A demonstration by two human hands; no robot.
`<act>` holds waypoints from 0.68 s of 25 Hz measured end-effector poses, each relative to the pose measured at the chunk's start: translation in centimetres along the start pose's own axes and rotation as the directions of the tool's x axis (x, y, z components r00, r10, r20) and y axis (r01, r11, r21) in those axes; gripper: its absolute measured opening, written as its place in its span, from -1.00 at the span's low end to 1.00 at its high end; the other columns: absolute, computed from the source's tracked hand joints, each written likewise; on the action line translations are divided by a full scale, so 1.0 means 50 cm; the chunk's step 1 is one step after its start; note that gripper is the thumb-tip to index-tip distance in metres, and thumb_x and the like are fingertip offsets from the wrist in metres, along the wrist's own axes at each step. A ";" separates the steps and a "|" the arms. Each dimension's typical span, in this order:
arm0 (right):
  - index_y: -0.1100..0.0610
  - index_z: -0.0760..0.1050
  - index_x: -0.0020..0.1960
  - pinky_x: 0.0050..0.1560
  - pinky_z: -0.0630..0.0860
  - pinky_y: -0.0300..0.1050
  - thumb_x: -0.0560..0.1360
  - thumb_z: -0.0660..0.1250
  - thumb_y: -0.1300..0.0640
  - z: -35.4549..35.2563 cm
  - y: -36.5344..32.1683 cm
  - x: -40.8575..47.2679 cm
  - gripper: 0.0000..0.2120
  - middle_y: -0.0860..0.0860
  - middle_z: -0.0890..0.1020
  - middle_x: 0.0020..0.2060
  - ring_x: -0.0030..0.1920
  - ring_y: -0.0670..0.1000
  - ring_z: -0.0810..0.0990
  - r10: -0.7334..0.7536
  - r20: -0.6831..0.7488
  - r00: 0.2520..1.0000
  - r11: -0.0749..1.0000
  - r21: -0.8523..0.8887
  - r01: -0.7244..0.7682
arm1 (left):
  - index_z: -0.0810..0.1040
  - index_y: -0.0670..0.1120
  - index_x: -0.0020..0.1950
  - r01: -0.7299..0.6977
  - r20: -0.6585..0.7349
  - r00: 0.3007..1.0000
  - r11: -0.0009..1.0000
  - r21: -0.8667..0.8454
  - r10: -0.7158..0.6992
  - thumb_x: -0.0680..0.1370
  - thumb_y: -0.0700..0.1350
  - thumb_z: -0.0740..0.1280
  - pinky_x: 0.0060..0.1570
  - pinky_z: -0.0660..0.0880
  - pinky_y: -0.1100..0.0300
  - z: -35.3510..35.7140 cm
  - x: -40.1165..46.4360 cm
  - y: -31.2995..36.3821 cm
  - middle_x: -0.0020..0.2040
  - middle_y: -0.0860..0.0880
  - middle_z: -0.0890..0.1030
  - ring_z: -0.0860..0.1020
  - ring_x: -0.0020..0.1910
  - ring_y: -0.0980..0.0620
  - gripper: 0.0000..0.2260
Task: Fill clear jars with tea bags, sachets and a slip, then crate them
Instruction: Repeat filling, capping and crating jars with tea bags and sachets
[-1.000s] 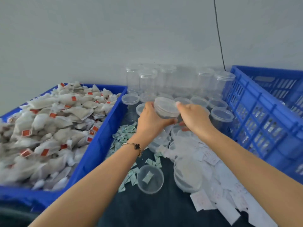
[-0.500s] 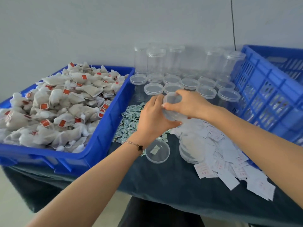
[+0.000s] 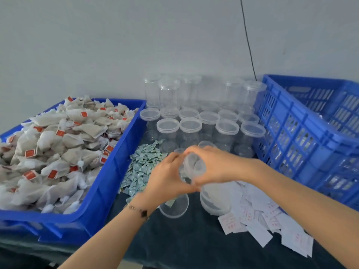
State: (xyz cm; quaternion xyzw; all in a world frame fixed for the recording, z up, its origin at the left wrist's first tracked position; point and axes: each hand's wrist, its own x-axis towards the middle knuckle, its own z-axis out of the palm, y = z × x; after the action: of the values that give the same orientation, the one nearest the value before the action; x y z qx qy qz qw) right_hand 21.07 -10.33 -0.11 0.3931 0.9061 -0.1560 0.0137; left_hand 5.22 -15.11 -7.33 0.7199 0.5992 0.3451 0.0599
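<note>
Both hands meet over the middle of the table on one clear jar, tilted with its lid end toward me. My left hand grips the jar body from the left. My right hand curls over its lid end from the right. A blue tray at left is heaped with tea bags bearing red tags. Small green-white sachets lie in a pile left of my hands. White paper slips spread over the dark cloth at right. A blue slatted crate stands at far right.
Several lidded clear jars stand in rows against the wall, some stacked. A loose clear lid and a short stack of lids lie just below my hands. A black cable hangs down the wall. The table's front edge is close.
The hands brought the jar from the rows toward me and lower, and it now lies tilted. The camera view has pulled back and lifted.
</note>
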 end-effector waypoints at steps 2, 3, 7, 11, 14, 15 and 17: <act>-0.13 0.27 0.22 -0.27 0.37 -0.50 0.31 0.43 0.26 -0.014 0.005 -0.023 -0.40 0.00 0.25 0.23 0.10 -0.06 0.34 -0.210 -0.063 0.976 0.974 -0.095 0.204 | 0.50 0.05 0.27 0.072 0.042 0.997 0.989 -0.126 -0.067 0.17 0.24 0.55 -0.11 0.41 0.30 0.003 -0.006 -0.021 0.04 0.27 0.41 0.49 -0.04 0.18 -0.28; -0.08 0.28 0.15 -0.22 0.30 -0.59 0.28 0.37 0.36 -0.024 0.015 -0.026 -0.42 0.00 0.22 0.23 0.05 -0.15 0.29 -0.294 -0.166 0.941 0.953 -0.131 0.274 | 0.47 0.09 0.30 0.130 0.049 0.991 0.979 -0.158 -0.123 0.17 0.22 0.57 -0.01 0.44 0.27 0.000 -0.005 -0.035 0.09 0.26 0.42 0.50 0.03 0.18 -0.26; -0.09 0.08 0.00 -0.43 0.34 -0.34 0.30 0.42 0.06 -0.049 0.102 -0.016 -0.48 -0.02 0.34 -0.07 -0.37 -0.17 0.42 0.137 -0.359 0.923 0.983 0.165 -0.081 | 0.30 0.14 0.45 0.292 -0.049 0.950 0.937 -0.192 -0.307 0.19 0.24 0.56 0.14 0.36 0.24 -0.030 -0.017 -0.079 0.25 0.19 0.38 0.41 0.21 0.18 -0.11; 0.03 0.11 0.23 -0.12 0.40 -0.13 0.32 0.46 -0.20 0.032 0.175 0.013 -0.29 0.08 0.36 0.19 0.04 -0.01 0.44 0.505 -0.160 0.848 0.820 0.394 -0.414 | 0.28 0.20 0.43 0.267 -0.102 0.949 0.931 -0.247 -0.299 0.17 0.31 0.52 0.22 0.39 0.18 -0.050 -0.030 -0.073 0.25 0.19 0.38 0.38 0.23 0.22 -0.12; 0.01 -0.17 0.52 0.39 0.16 0.22 0.37 0.40 -0.24 0.058 0.168 0.041 0.00 0.24 -0.04 0.49 0.49 0.27 -0.02 0.528 -0.088 0.844 0.820 0.309 -0.481 | 0.27 0.21 0.41 0.288 -0.177 0.923 0.917 -0.275 -0.342 0.20 0.27 0.53 0.26 0.38 0.14 -0.053 -0.044 -0.072 0.25 0.23 0.37 0.36 0.26 0.21 -0.16; -0.02 -0.18 0.53 0.43 0.08 0.25 0.39 0.38 -0.24 0.058 0.151 0.053 -0.02 0.20 -0.11 0.51 0.51 0.25 -0.12 0.474 -0.083 0.877 0.860 0.259 -0.440 | 0.26 0.22 0.41 0.304 -0.204 0.906 0.905 -0.298 -0.372 0.21 0.28 0.53 0.26 0.38 0.15 -0.057 -0.049 -0.074 0.24 0.28 0.36 0.35 0.27 0.21 -0.16; -0.03 -0.01 0.53 0.46 0.06 0.14 0.44 0.35 -0.16 0.044 0.090 0.076 -0.19 0.12 -0.04 0.53 0.52 0.16 -0.09 0.302 -0.133 0.944 0.941 0.202 -0.273 | 0.22 0.33 0.32 0.333 -0.238 0.868 0.867 -0.371 -0.435 0.17 0.34 0.49 0.14 0.37 0.27 -0.066 -0.060 -0.076 0.14 0.48 0.32 0.37 0.18 0.28 -0.21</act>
State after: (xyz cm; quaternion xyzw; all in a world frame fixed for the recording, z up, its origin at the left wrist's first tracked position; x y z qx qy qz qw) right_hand 21.45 -5.38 -3.99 0.5326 0.8188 -0.2012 -0.0731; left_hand 0.08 -17.85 -8.02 0.5008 0.6699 0.5278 0.1476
